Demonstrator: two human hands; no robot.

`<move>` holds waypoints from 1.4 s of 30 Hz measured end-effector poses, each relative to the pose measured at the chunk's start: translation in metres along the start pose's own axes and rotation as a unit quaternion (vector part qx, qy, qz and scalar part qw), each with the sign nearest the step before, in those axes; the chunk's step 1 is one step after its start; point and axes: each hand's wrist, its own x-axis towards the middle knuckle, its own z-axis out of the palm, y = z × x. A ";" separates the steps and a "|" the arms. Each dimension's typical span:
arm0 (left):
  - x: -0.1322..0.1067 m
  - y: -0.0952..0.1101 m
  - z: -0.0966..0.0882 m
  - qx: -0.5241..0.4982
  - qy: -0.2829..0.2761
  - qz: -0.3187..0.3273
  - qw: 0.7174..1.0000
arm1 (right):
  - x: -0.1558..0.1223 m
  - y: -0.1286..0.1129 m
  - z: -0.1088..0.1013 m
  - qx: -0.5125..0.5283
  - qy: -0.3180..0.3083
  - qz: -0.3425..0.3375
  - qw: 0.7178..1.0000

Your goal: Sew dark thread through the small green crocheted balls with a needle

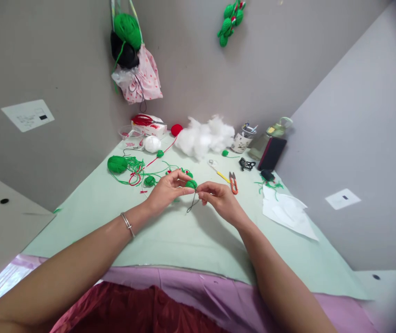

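Observation:
My left hand (pixel 166 189) pinches a small green crocheted piece (pixel 191 184) above the pale green table (pixel 184 240). A silver bangle sits on that wrist. Close beside it, my right hand (pixel 219 198) has its fingers pressed together on a dark thread (pixel 193 202) that hangs down in a loop from the green piece. The two hands almost touch over the middle of the table. Just behind the left hand lie more small green and red crocheted bits (pixel 149 181) with loose green yarn.
A green yarn ball (pixel 117 164), white stuffing (pixel 203 136), a red yarn ball (pixel 176 129), a white box (pixel 151 126), thread snips (pixel 233 182), a cup of pens (pixel 243 138), a dark phone (pixel 272 153) and white paper (pixel 288 210) lie about. Bags of yarn (pixel 132 60) hang on the wall.

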 end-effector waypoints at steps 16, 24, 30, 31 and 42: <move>0.002 -0.006 0.002 0.027 -0.027 0.006 0.999 | -0.006 -0.001 0.014 0.060 0.014 -0.009 0.998; 0.000 -0.016 0.007 0.096 -0.027 0.027 0.995 | -0.010 0.002 0.018 -0.292 0.059 -0.102 0.949; -0.001 -0.015 0.007 0.104 -0.048 0.033 0.993 | -0.010 -0.010 0.014 -0.198 0.126 -0.145 0.961; -0.001 -0.014 0.007 0.106 -0.050 0.029 0.993 | -0.010 -0.015 0.009 -0.125 0.135 -0.133 0.974; 0.003 -0.015 -0.003 0.127 -0.075 0.007 0.989 | -0.058 -0.105 -0.115 0.220 0.295 -0.163 0.915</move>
